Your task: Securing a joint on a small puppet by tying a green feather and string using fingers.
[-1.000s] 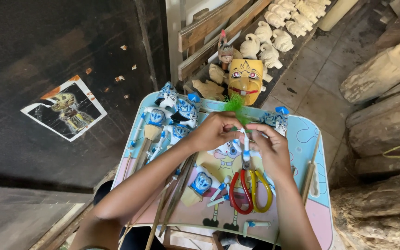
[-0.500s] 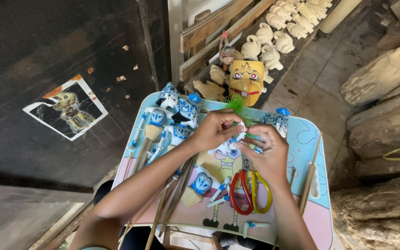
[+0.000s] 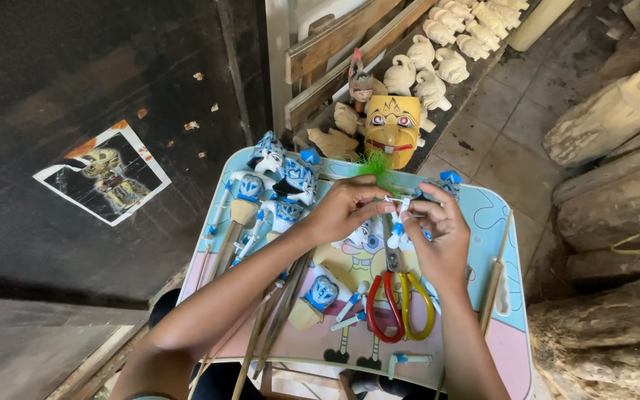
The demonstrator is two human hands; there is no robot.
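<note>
arms: bare, no sleeves | hands (image 3: 350,211): no gloves, no rings seen | legs: dark trousers

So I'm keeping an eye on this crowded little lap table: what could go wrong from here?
The scissors lie with blades pointing toward the hands; the right hand works just above them and could catch a blade. The small white-and-blue piece pinched between both hands is tiny and might slip from the left hand. The blue puppet heads crowd the table's far corner and could be nudged off.
</note>
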